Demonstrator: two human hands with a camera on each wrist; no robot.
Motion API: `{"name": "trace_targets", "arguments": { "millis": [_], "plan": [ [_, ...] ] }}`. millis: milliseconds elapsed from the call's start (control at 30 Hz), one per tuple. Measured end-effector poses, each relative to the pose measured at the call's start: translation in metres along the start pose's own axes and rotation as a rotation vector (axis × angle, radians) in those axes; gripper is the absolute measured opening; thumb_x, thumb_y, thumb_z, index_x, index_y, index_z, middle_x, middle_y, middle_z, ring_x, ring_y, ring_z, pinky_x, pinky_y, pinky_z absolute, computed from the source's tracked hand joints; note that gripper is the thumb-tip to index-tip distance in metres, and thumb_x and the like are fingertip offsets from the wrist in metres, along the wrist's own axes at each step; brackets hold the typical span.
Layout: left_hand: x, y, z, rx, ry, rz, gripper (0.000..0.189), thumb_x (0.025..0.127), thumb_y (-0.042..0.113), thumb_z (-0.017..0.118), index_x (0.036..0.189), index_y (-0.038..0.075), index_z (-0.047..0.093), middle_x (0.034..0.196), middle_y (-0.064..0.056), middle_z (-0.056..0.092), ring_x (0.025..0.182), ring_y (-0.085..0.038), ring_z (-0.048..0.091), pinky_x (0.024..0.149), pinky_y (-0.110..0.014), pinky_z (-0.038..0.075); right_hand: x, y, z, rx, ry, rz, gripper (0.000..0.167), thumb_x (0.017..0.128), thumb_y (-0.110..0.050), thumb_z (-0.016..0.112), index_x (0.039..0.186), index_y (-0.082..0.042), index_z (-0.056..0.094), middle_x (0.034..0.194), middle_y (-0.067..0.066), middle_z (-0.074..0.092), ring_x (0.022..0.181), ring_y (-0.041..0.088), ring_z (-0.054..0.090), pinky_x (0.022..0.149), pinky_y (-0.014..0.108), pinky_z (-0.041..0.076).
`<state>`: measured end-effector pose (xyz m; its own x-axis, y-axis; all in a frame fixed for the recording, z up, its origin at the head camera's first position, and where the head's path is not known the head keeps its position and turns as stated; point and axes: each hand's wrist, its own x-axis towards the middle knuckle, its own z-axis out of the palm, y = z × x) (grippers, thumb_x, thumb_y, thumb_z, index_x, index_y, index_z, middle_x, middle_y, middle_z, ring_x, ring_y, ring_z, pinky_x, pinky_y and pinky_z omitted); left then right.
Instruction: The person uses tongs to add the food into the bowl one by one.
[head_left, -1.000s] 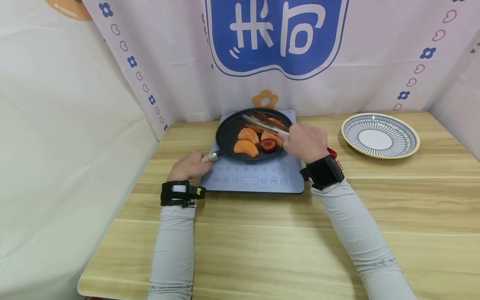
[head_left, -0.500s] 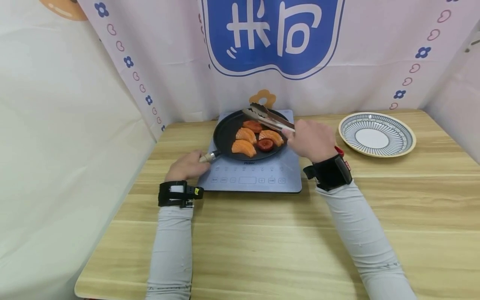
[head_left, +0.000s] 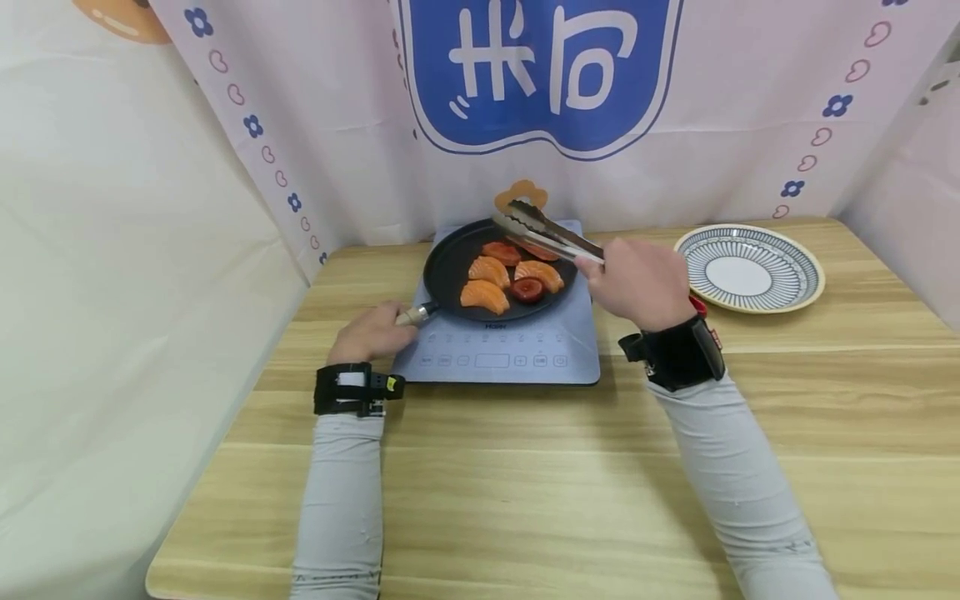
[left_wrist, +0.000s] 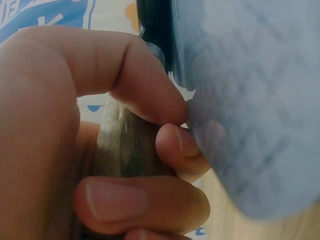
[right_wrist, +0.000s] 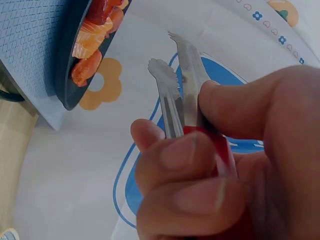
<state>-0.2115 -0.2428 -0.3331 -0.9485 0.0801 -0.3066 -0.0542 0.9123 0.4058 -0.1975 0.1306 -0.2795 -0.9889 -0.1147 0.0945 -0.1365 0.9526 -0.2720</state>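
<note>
A dark frying pan (head_left: pixel 448 271) sits on a pale induction cooker (head_left: pixel 581 350). Inside it lie several orange salmon slices (head_left: pixel 483 296), darker red pieces (head_left: pixel 501 252) and a round red piece (head_left: pixel 527 290). My left hand (head_left: pixel 372 332) grips the pan's wooden handle (left_wrist: pixel 122 140), fingers curled round it in the left wrist view. With my right hand (head_left: pixel 647 283) I hold metal tongs (head_left: pixel 551 233) above the pan's right side. The right wrist view shows the tongs' toothed tips (right_wrist: pixel 164 70) slightly apart with nothing between them, and red on their grips (right_wrist: pixel 225 155).
A patterned plate (head_left: pixel 738 277) stands on the wooden table (head_left: pixel 510 467), right of the cooker and close behind my right wrist. A printed cloth (head_left: pixel 360 150) hangs directly behind the cooker.
The tongs have lifted from the food in the pan and moved right with my right hand. My left hand keeps its hold on the handle. The view has shifted slightly.
</note>
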Motion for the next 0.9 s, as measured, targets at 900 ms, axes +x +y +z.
{"name": "trace_targets", "arguments": {
  "millis": [900],
  "plan": [
    [0.000,0.000,0.000,-0.015,-0.019,0.008,0.031,0.099,0.033,0.056,0.114,0.006,0.058,0.096,-0.010,0.059,0.081,-0.024,0.055,0.068,-0.033,0.046,-0.011,0.023,-0.014,0.013,0.021,0.062,0.057,0.106,-0.059,0.042,0.081,-0.011,0.058,0.078,0.012,0.060,0.070,0.033,0.059,0.057,0.046,0.042]
  ]
}}
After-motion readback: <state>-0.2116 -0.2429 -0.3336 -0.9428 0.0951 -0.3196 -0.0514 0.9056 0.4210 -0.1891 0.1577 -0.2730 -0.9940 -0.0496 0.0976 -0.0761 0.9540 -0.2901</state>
